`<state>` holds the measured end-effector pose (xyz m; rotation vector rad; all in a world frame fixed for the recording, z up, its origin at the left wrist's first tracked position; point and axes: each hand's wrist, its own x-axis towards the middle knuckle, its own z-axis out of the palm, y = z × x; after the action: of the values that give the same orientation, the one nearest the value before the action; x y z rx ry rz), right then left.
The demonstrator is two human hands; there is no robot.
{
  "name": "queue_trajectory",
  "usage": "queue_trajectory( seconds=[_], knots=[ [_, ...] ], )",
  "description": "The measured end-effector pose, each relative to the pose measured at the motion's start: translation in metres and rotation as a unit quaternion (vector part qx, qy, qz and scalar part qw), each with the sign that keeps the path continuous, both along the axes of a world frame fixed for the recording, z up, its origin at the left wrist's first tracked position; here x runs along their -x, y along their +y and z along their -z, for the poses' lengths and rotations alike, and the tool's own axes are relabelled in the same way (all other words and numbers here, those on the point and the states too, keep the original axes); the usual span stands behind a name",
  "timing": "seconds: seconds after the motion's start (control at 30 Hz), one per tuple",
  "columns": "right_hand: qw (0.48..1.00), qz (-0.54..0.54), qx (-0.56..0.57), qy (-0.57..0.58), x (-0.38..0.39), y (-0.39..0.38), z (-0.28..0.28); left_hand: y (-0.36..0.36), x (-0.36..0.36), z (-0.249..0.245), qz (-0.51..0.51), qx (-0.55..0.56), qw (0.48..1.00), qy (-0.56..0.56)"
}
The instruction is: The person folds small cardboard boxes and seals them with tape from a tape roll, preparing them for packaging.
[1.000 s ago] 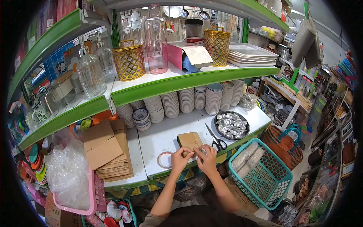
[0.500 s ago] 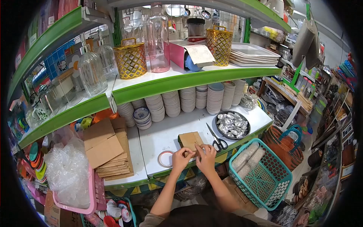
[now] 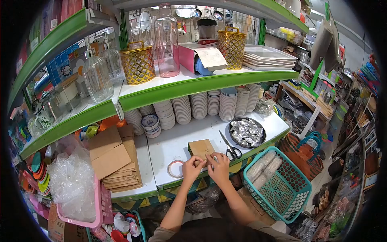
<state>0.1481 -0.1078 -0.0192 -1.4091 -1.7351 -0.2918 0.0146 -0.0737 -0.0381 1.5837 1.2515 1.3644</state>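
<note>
L hand point(image 3: 192, 169): fingers bent, pinched on near edge of brown cardboard pc point(image 3: 200, 147). R hand point(image 3: 219, 166) alongside, knuckles nearly touching L, pinched on same edge; exact grip pt hidden by fingers.
Cardboard pc: flat on white counter point(image 3: 177, 141), close to front edge, approx mid-width.
Tape roll point(image 3: 176, 169): just left of L hand, at front edge.
Scissors point(image 3: 230, 149): just right of pc, handles toward front.
Dark tray point(image 3: 229, 131) w/ foil-wrapped items: beyond scissors, toward right corner.
Flat cardboard stack point(image 3: 115, 161): left end.
Stacked plates point(image 3: 201, 107): along back edge.
Teal basket point(image 3: 278, 187): below counter, right.
</note>
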Motion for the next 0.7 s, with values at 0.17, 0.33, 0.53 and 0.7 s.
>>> queue_trajectory(
  seconds=[0.17, 0.33, 0.53, 0.7],
  knots=[
    [0.998, -0.035, -0.046, 0.032, -0.011, -0.004, 0.006, -0.001, 0.000, -0.003, -0.012, -0.014, 0.999, 0.027],
    [0.998, -0.045, -0.038, 0.033, -0.006, -0.007, -0.003, -0.003, 0.000, -0.005, -0.002, 0.005, 1.000, -0.007],
    [0.997, -0.038, -0.041, 0.056, -0.006, -0.005, 0.009, -0.002, 0.000, -0.003, -0.011, -0.011, 1.000, 0.013],
    [0.999, -0.032, 0.001, 0.037, -0.003, -0.007, -0.002, -0.003, 0.000, -0.001, -0.004, -0.010, 1.000, 0.013]
  ],
)
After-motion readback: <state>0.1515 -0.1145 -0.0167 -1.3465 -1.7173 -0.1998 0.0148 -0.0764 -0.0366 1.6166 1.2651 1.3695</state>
